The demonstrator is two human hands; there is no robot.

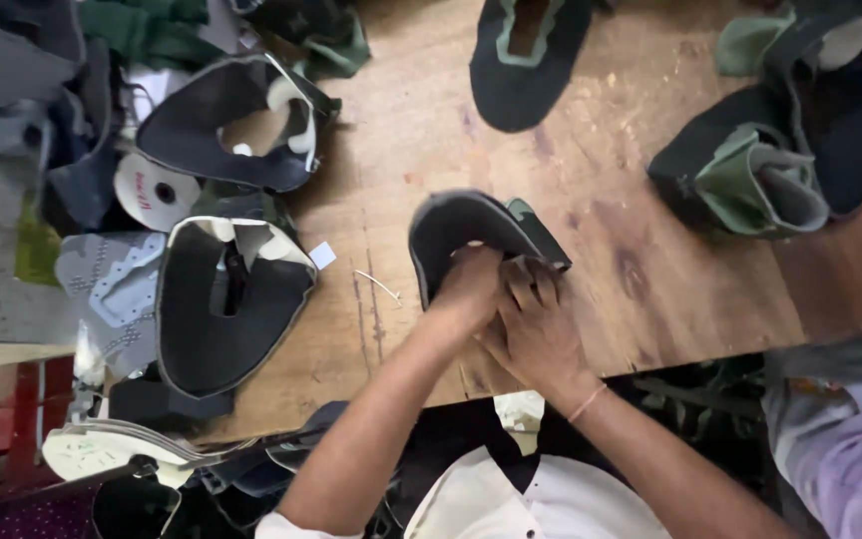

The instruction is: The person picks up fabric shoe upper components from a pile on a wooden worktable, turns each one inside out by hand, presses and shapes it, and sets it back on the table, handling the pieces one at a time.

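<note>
A dark grey shoe upper [456, 225] with a green camouflage edge lies on the wooden table [601, 190] in front of me. My left hand [468, 289] grips its near edge with fingers curled over the fabric. My right hand [536, 324], with a thin band at the wrist, presses against the same edge beside the left, fingers closed on the fabric. Both hands touch each other over the upper.
Two more dark uppers [226, 299] [226, 120] lie at the left, with a white tape roll [155, 192] between them. Others sit at the top [526, 50] and right [760, 175]. Another person's sleeve [845, 439] shows at the lower right. Cut pieces hang off the near-left edge.
</note>
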